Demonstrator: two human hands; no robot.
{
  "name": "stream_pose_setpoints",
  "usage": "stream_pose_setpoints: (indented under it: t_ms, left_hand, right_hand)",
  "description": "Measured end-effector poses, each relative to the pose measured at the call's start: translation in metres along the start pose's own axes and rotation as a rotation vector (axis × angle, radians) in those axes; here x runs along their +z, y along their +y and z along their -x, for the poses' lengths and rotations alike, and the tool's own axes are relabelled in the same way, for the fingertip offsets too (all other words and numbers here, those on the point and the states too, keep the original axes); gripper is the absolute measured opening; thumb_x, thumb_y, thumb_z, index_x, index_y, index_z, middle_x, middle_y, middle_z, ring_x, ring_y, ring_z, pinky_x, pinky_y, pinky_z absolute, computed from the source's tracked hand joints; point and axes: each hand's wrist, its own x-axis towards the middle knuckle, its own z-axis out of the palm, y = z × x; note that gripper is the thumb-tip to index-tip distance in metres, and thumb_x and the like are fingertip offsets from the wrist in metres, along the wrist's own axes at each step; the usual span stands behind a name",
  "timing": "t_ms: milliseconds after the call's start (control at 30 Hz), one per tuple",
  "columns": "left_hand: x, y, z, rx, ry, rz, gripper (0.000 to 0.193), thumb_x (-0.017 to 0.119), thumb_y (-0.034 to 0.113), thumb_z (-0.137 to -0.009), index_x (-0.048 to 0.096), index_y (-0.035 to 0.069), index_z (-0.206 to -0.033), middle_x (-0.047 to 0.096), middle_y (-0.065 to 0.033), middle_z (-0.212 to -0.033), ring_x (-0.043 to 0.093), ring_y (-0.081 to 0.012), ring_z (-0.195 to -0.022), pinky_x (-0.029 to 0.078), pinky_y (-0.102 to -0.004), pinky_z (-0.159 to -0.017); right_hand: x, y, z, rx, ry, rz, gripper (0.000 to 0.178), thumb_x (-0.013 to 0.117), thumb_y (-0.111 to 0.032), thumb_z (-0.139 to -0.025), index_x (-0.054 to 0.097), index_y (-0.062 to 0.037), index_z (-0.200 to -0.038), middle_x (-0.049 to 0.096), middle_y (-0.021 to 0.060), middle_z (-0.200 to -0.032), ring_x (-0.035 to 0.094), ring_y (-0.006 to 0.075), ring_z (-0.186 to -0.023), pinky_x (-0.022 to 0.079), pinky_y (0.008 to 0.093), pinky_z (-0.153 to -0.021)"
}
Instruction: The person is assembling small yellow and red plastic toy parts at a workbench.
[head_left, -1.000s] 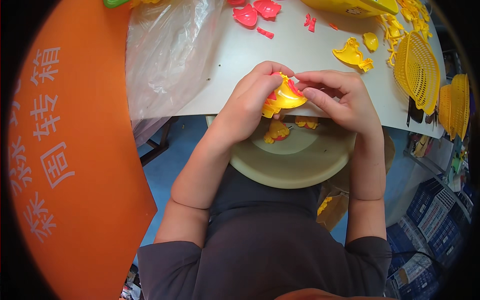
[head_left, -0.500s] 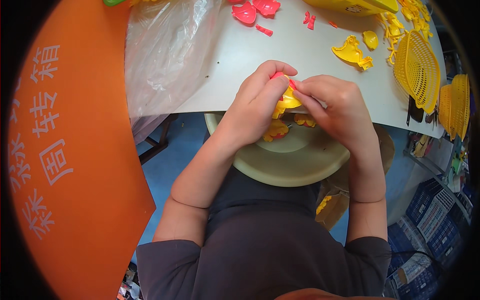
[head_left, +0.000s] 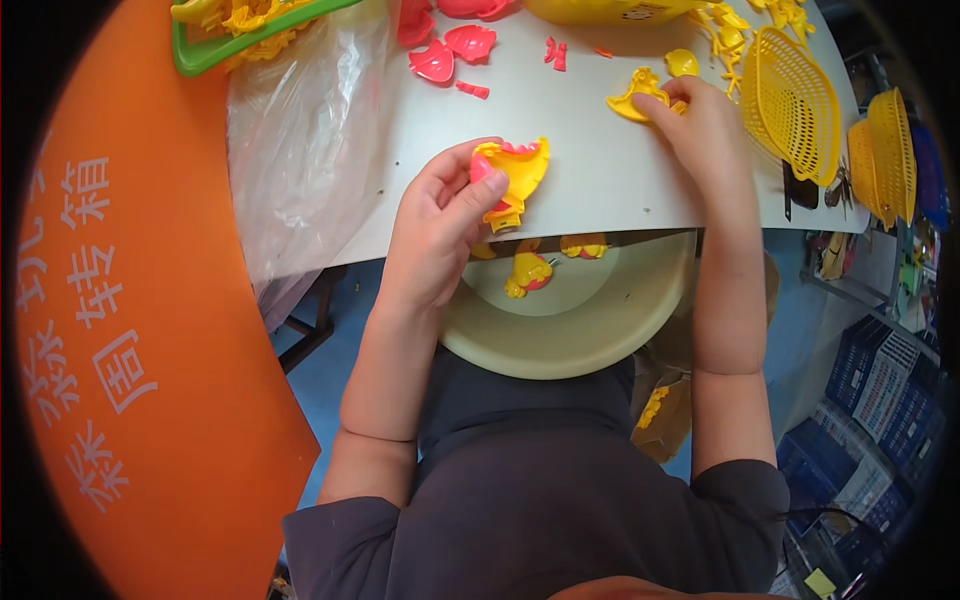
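Above the table's front edge, my left hand (head_left: 440, 215) grips a hollow yellow plastic toy shell (head_left: 522, 172) with pink parts along its rim and side. Its inside faces up. Farther right, my right hand (head_left: 695, 125) has its thumb and fingers on a second yellow plastic shell (head_left: 632, 100), which is on or just above the white table. A small yellow rounded piece (head_left: 682, 62) lies just beyond that hand. Below, a cream basin (head_left: 560, 350) on my lap contains a few yellow-and-pink toy pieces (head_left: 530, 270), partly under the table edge.
Pink shells (head_left: 470, 42) and small pink strips (head_left: 473, 90) lie on the table's far side. A clear plastic bag (head_left: 310, 150) covers its left part, beside a green-rimmed tray (head_left: 190, 55) and an orange box (head_left: 180, 400). Yellow baskets (head_left: 795, 105) stand at the right.
My hands have parted. The left keeps the yellow-and-pink shell and has shifted left, while the right has reached up and right to the yellow shell on the table. The view has shifted slightly.
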Motion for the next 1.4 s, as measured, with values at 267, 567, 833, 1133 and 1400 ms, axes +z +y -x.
stream_pose_setpoints:
  t_ms: [267, 567, 833, 1133, 1400]
  left_hand:
    - [0.026, -0.012, -0.005, 0.155, 0.113, 0.086, 0.043, 0.065, 0.002, -0.093, 0.039, -0.003, -0.127, 0.060, -0.0146, -0.116, 0.063, -0.0191, -0.106, 0.056, -0.0305, -0.089]
    - [0.041, -0.020, 0.006, 0.307, 0.112, -0.167, 0.049, 0.066, -0.004, -0.091, 0.045, -0.008, -0.135, 0.058, -0.0158, -0.124, 0.063, -0.0210, -0.113, 0.054, -0.0309, -0.097]
    - [0.038, -0.028, 0.009, 0.261, 0.092, -0.351, 0.049, 0.071, -0.001, -0.088, 0.055, -0.002, -0.135, 0.059, -0.0159, -0.125, 0.066, -0.0196, -0.108, 0.057, -0.0307, -0.094]
    - [0.037, -0.028, 0.010, 0.574, 0.143, -0.642, 0.044, 0.068, 0.001, -0.089, 0.059, 0.002, -0.132, 0.065, -0.0161, -0.116, 0.069, -0.0211, -0.096, 0.059, -0.0303, -0.077]
    - [0.038, -0.022, 0.016, 0.480, 0.021, -0.429, 0.033, 0.065, -0.002, -0.091, 0.062, -0.003, -0.124, 0.060, -0.0166, -0.123, 0.064, -0.0200, -0.109, 0.057, -0.0307, -0.093]
  right_hand:
    - [0.019, -0.052, 0.068, 0.000, 0.076, -0.718, 0.017, 0.052, -0.006, -0.098, 0.044, -0.0013, -0.112, 0.066, 0.0091, -0.088, 0.067, 0.0130, -0.065, 0.051, 0.0239, -0.053]
    - [-0.004, -0.062, 0.099, 0.046, -0.540, -1.320, 0.043, 0.053, -0.011, -0.102, 0.044, 0.0008, -0.142, 0.061, 0.0131, -0.126, 0.066, 0.0140, -0.100, 0.055, 0.0239, -0.081]
    - [-0.002, -0.033, 0.095, 0.047, -0.625, -1.377, 0.048, 0.060, -0.005, -0.096, 0.045, 0.0038, -0.140, 0.057, 0.0193, -0.133, 0.065, 0.0190, -0.108, 0.053, 0.0287, -0.093]
    - [0.002, -0.044, 0.100, -0.040, -0.473, -1.465, 0.066, 0.068, 0.004, -0.088, 0.037, 0.0056, -0.147, 0.051, 0.0239, -0.141, 0.059, 0.0243, -0.122, 0.050, 0.0330, -0.102]
    - [-0.004, -0.026, 0.088, -0.075, -0.636, -1.467, 0.067, 0.066, 0.002, -0.090, 0.032, 0.0118, -0.147, 0.047, 0.0270, -0.143, 0.053, 0.0292, -0.130, 0.046, 0.0363, -0.107]
